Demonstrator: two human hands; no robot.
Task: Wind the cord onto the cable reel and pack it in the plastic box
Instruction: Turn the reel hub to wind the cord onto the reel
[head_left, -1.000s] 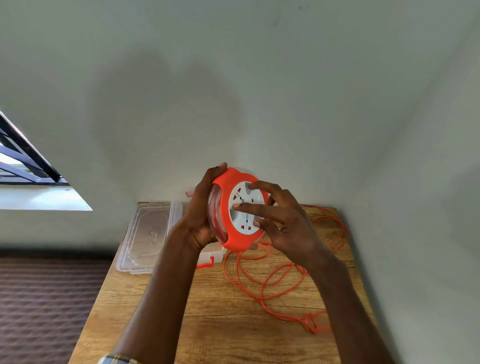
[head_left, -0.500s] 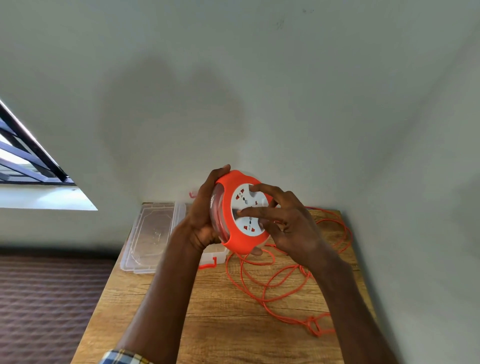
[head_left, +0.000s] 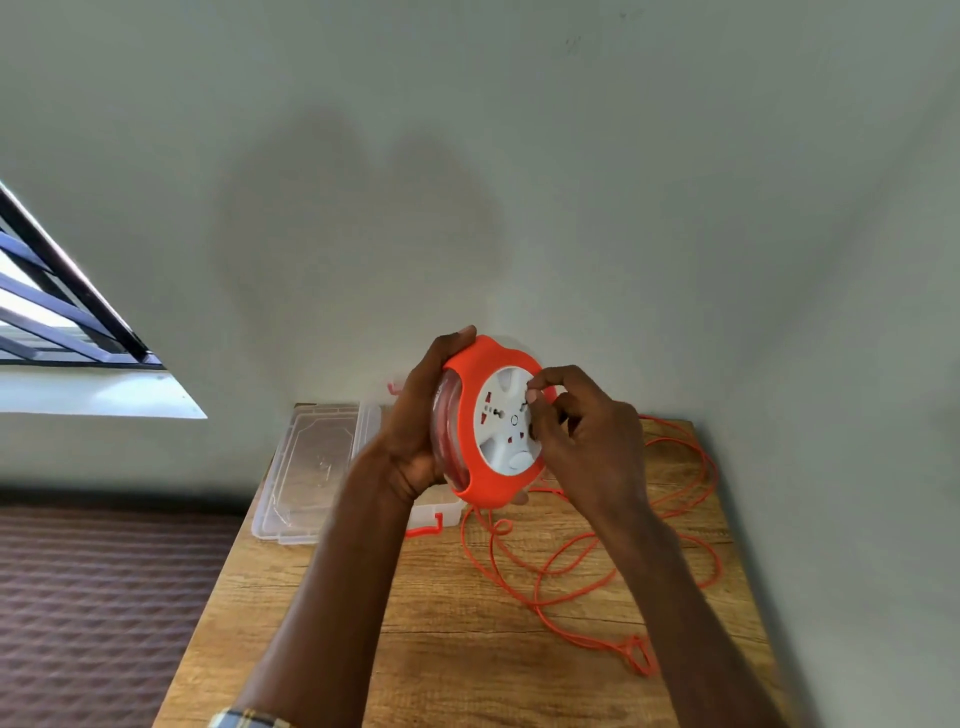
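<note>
the left hand (head_left: 415, 426) is wrapped around the back and rim of the orange cable reel (head_left: 485, 431), thumb up on the top edge, fingers closed behind the clear drum, holding it in the air above the wooden table (head_left: 322, 639). the reel's white socket face (head_left: 506, 423) is turned toward the right hand (head_left: 582, 436), which sits just to the right of that grip. the right hand's thumb and first fingers (head_left: 540, 382) are drawn together into a pinch at the upper right of the white face; whatever small thing they hold there is too tiny to make out. the remaining fingers curl loosely against the face's right edge. a round white knob (head_left: 521, 460) shows at the lower part of the face, below the pinch.

from the bottom of the reel, under both hands, the orange cord (head_left: 576, 582) drops to the table and lies in loose loops spreading right of and below the grip, ending in a small bundle (head_left: 638, 657) near the right forearm. a few turns of orange show inside the clear drum beside the left palm.

the clear plastic box (head_left: 439, 512) sits on the table directly behind and below the left wrist, largely hidden by it, with an orange latch (head_left: 423, 527) showing. its clear lid (head_left: 311, 467) lies flat just left of the left hand.
</note>
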